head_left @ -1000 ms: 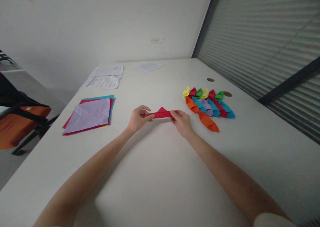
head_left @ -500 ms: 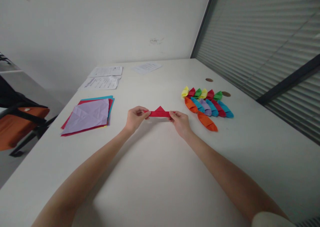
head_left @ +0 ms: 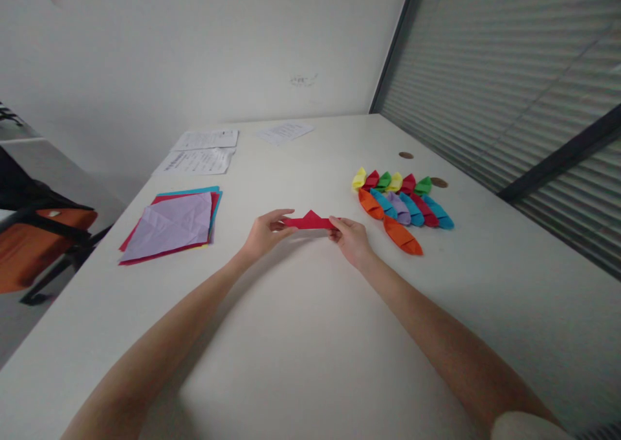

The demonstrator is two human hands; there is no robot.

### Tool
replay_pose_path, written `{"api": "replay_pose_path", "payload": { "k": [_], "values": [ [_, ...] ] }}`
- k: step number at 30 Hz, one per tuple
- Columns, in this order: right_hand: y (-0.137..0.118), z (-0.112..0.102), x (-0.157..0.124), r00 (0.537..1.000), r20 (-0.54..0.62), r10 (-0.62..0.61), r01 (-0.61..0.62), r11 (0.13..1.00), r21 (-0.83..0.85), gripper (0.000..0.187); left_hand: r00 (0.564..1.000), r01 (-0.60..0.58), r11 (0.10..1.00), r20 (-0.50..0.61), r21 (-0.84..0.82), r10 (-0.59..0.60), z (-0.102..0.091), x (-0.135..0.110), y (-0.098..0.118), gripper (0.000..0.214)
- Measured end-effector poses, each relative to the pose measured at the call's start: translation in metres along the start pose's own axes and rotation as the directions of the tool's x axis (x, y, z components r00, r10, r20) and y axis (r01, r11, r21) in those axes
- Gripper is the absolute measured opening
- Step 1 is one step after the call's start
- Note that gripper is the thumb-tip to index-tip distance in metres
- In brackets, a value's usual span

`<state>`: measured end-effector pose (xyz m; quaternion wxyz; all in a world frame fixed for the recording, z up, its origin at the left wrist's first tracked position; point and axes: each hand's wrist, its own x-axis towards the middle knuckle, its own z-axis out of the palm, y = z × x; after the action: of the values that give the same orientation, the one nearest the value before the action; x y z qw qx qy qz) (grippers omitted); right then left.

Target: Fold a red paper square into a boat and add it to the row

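A strip of folded red paper [head_left: 310, 222], with a small triangular peak in the middle of its upper edge, is held level just over the table. My right hand [head_left: 352, 238] pinches its right end between thumb and fingers. At the other end, my left hand [head_left: 266, 234] has a looser hold. Its index finger stretches above the paper, the thumb lies along the lower edge, and the other fingers are partly hidden behind. To the right lies an orange folded paper piece [head_left: 402, 235], pointed at both ends.
Rows of folded paper pieces in several colours [head_left: 398, 207] lie on the right of the white table [head_left: 301, 336]. A stack of square paper sheets [head_left: 169, 226], lilac on top, is at the left. Printed pages [head_left: 201, 158] lie farther back. An orange chair [head_left: 43, 239] stands beyond the left edge.
The left thumb has slid down off the front of the red paper, and the left index finger has straightened above it. The paper sits slightly lower. My right hand keeps its pinch.
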<state>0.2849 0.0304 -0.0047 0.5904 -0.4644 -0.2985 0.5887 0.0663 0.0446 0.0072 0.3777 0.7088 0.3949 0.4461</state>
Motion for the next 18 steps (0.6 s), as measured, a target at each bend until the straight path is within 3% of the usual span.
{"api": "replay_pose_path", "payload": {
  "k": [2, 4, 7, 9, 11, 13, 15, 18],
  "values": [
    [0.000, -0.001, 0.002, 0.999, -0.002, 0.042, -0.042, 0.999, 0.018, 0.036, 0.967, -0.253, 0.931, 0.072, 0.261, 0.243, -0.005, -0.001, 0.000, 0.044],
    [0.001, -0.002, 0.003, 0.998, 0.030, 0.063, -0.063, 0.998, -0.014, 0.037, 0.902, -0.431, 0.774, 0.183, 0.464, 0.392, -0.009, -0.002, -0.001, 0.029],
    [0.000, -0.004, 0.003, 0.996, 0.077, -0.042, 0.055, 0.983, -0.176, 0.040, 0.856, -0.500, 0.621, 0.236, 0.603, 0.459, -0.012, -0.001, -0.005, 0.023],
    [-0.002, -0.007, 0.004, 0.965, 0.155, -0.209, 0.250, 0.913, -0.323, 0.046, 0.866, -0.476, 0.638, 0.197, 0.605, 0.459, -0.012, 0.000, -0.009, 0.024],
    [-0.004, -0.010, 0.004, 0.880, 0.315, -0.355, 0.468, 0.763, -0.445, 0.047, 0.889, -0.439, 0.701, 0.161, 0.561, 0.428, -0.012, 0.000, -0.011, 0.025],
    [-0.006, -0.014, 0.004, 0.771, 0.473, -0.426, 0.635, 0.574, -0.517, 0.033, 0.908, -0.412, 0.753, 0.165, 0.513, 0.384, -0.012, 0.001, -0.011, 0.025],
    [-0.007, -0.017, 0.005, 0.680, 0.569, -0.462, 0.733, 0.397, -0.553, 0.022, 0.918, -0.396, 0.779, 0.196, 0.485, 0.345, -0.012, 0.001, -0.010, 0.025],
    [-0.007, -0.020, 0.006, 0.596, 0.638, -0.488, 0.790, 0.211, -0.576, 0.022, 0.930, -0.363, 0.809, 0.238, 0.462, 0.281, -0.013, 0.001, -0.009, 0.024]
  ]
}}
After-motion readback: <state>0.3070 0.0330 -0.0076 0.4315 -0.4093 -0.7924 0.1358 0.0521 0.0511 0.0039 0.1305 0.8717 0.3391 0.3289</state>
